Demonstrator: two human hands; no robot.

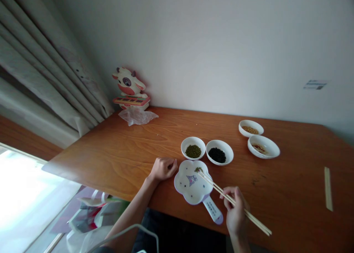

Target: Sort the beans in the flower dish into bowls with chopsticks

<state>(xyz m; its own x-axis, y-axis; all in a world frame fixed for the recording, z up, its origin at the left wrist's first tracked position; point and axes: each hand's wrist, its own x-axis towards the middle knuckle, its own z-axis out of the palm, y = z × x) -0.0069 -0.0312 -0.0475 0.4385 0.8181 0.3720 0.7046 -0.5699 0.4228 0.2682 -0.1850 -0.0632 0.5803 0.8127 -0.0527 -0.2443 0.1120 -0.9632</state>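
Note:
My right hand [235, 210] grips a pair of wooden chopsticks [253, 219]. Their tips reach into a white flower-shaped dish [184, 190] with a purple rim, a printed cartoon figure and a handle pointing toward me. By the tips lies a small cluster of green beans [198, 169]; whether a bean is pinched between them I cannot tell. My left hand [163, 168] rests on the table as a loose fist, just left of the dish. Behind the dish stand a white bowl [184, 142] of green beans and a white bowl [229, 149] of black beans or seeds.
At the back right are a bowl [246, 122] of yellowish grains and a bowl [272, 146] with reddish-brown bits. A pale wooden strip [328, 188] lies far right on the table [290, 194]. A cow toy [129, 85] and a plastic bag [137, 116] sit back left.

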